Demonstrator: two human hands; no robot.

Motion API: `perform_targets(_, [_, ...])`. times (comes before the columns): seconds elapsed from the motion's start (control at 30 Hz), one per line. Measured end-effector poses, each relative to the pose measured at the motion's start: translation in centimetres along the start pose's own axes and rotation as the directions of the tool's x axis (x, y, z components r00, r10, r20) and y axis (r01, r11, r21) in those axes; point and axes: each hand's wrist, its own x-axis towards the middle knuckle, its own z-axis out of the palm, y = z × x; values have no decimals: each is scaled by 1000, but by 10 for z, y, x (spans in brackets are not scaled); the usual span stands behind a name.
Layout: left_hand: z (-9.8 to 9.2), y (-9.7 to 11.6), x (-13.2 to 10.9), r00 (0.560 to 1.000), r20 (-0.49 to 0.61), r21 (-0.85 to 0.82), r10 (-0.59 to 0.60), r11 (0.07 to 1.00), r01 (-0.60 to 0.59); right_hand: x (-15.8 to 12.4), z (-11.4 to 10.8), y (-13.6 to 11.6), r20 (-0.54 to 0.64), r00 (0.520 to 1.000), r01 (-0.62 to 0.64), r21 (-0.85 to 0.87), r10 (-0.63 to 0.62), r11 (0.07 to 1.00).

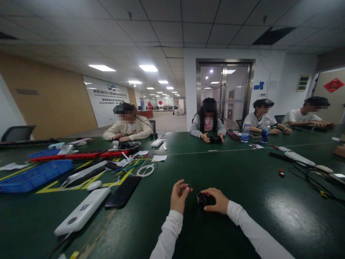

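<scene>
My left hand [178, 196] is raised a little above the dark green table [229, 180], its thumb and fingers pinched on a tiny dark part [189, 186] that is too small to name. Just to its right, my right hand [217, 200] lies on the table with its fingers curled over a small black device [201, 201]. Both arms wear white sleeves. The two hands are a few centimetres apart.
To my left lie a white power strip [82, 212], a black phone [122, 191], a white cable coil [145, 170], coloured wires and a blue tray [35, 175]. A small red piece [281, 173] and black cables [309, 176] lie right. Several seated people work across the table.
</scene>
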Motion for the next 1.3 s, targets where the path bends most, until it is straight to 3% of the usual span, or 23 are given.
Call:
perform_targets(0.07, [8, -2, -8, 979, 194, 139, 65, 986, -93, 1, 1, 1, -13, 1000, 16, -5, -16, 1000])
perform_targets(0.17, [17, -6, -19, 896, 426, 367, 121, 882, -294, 2, 3, 3, -26, 999, 39, -7, -39, 999])
perform_targets(0.23, [18, -7, -22, 858, 503, 479, 109, 790, -382, 2, 4, 3, -31, 999, 35, 4, -35, 999])
perform_targets(0.33, [11, -5, -20, 850, 521, 561, 76, 720, -408, 1, 5, 4, -35, 999, 17, 38, -16, 999])
perform_targets(0.47, [-24, 1, -6, 884, 462, 646, 70, 657, -389, -1, 5, 3, -40, 999, 9, 84, -5, 996])
perform_targets(0.63, [-109, 6, 17, 964, 223, 828, 145, 494, -266, -4, 5, 6, -5, 1000, -16, 119, 17, 993])
perform_targets(0.73, [-159, 8, 24, 969, 62, 896, 240, 414, -160, -4, 7, 8, -6, 1000, -8, 138, 9, 990])
perform_targets(0.83, [-189, 9, 26, 950, -13, 924, 312, 368, -108, -4, 9, 10, -11, 1000, -19, 146, 21, 989])
perform_targets(0.97, [-202, 12, 25, 927, -29, 923, 375, 367, -120, -3, 10, 9, -13, 1000, -8, 133, 10, 991])
perform_targets(1.1, [-205, 16, 24, 897, -112, 918, 429, 390, -71, -6, 8, 7, 5, 1000, -17, 123, 17, 992])
perform_targets(1.3, [-203, 15, 24, 916, -94, 907, 389, 413, -82, -3, 12, 15, 12, 1000, 9, 117, -11, 993])
